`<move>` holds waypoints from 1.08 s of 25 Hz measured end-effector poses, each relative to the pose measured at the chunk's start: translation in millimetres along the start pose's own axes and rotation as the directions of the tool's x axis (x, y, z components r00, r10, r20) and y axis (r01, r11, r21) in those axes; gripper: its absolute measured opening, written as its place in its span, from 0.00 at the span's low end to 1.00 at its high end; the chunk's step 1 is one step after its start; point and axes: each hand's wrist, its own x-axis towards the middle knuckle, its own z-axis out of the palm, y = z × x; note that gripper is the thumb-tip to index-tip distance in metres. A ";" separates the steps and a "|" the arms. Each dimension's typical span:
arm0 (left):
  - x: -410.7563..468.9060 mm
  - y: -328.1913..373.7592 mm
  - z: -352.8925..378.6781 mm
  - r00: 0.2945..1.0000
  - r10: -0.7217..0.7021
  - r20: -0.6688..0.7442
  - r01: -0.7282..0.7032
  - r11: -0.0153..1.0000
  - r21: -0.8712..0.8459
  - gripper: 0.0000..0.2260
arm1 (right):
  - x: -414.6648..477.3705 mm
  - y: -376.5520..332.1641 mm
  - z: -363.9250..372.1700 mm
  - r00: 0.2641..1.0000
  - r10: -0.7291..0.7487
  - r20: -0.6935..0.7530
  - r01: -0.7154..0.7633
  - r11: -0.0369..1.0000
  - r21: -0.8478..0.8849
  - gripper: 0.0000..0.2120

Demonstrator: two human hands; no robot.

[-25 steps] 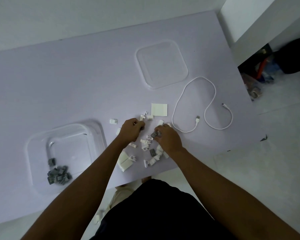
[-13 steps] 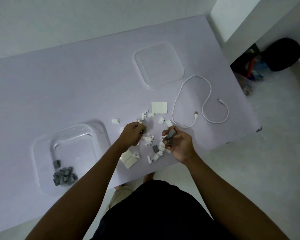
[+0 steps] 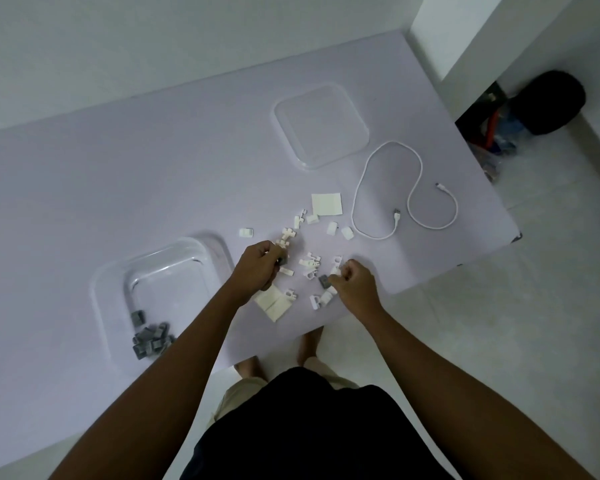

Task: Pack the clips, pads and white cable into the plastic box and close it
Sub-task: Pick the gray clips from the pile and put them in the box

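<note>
Clips are your job right now, but take stock from the biggest thing down. Your table (image 3: 84, 209) carries everything. Your plastic box (image 3: 160, 271) sits open just to the left of your left hand (image 3: 258, 268), with a heap of grey clips (image 3: 151, 337) in its near corner. Its lid (image 3: 321, 124) lies flat, well beyond both hands. Your white cable (image 3: 409, 188) lies in a loose double loop beyond your right hand (image 3: 355, 289) and a little to its right.

1 square pad (image 3: 327, 204) rests beyond the gap between your hands, and more pads (image 3: 272, 303) lie just under your left wrist. White clips (image 3: 310, 266) are scattered between your hands.

Your left hand is curled nearly closed around what looks like a grey clip, with a cluster of white clips at its fingertips. Your right hand is loosely fisted beside 1 grey clip (image 3: 324, 280) at its fingertips; whether it grips that clip, you cannot tell from here.

Expect the clips to be light, hard and slick, likely to skitter, so pinch each by its flat sides or sweep several into your palm. The pads look thin and flat; lift them by an edge. The cable seems limp, so gather the loops before lifting.
</note>
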 end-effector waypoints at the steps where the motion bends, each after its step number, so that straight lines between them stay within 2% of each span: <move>1: -4.5 -1.8 -4.6 1.000 0.002 -0.006 -0.002 1.000 0.001 0.13 | -2.2 0.0 5.1 0.999 -0.052 0.005 0.053 0.991 -0.125 0.12; 4: -19.5 -7.7 -21.4 1.000 0.000 -0.030 -0.001 1.000 -0.005 0.13 | -8.4 -2.4 18.0 0.981 -0.186 0.053 0.192 0.910 -0.368 0.09; 8: -39.8 -16.3 -47.4 0.998 0.019 -0.064 -0.021 0.999 -0.044 0.11 | -5.8 -8.2 32.2 0.985 -0.167 0.046 0.160 0.778 -0.607 0.08; 12: -59.9 -30.9 -82.0 0.992 0.030 -0.124 -0.040 0.996 -0.077 0.10 | -3.9 -14.7 45.9 0.990 -0.142 0.003 0.115 0.785 -0.608 0.05; 16: -78.7 -49.9 -117.8 0.979 0.035 -0.200 -0.052 0.996 -0.079 0.10 | -9.1 -15.6 53.9 0.983 -0.173 -0.061 0.096 0.769 -0.632 0.06; 21: -88.2 -74.2 -142.5 0.965 0.028 -0.262 -0.053 0.994 -0.091 0.09 | -9.0 -14.5 57.4 0.986 -0.133 -0.095 0.041 0.763 -0.646 0.09; 22: -87.5 -78.4 -145.8 0.957 0.043 -0.286 -0.050 0.999 -0.016 0.10 | -9.3 -19.5 58.8 0.983 -0.156 -0.093 0.065 0.779 -0.623 0.09; 24: -87.8 -86.2 -155.3 0.949 0.087 -0.302 0.014 0.948 0.318 0.11 | -11.9 -39.3 61.2 0.964 -0.237 -0.122 0.136 0.831 -0.539 0.09; 26: -93.3 -94.4 -167.8 0.966 0.034 -0.255 0.150 0.730 0.667 0.11 | -18.9 -66.0 71.0 0.948 -0.288 -0.139 0.210 0.889 -0.408 0.09; 27: -96.0 -96.8 -172.4 0.973 -0.017 -0.229 0.189 0.623 0.759 0.10 | -23.7 -79.1 77.7 0.946 -0.297 -0.128 0.244 0.915 -0.322 0.09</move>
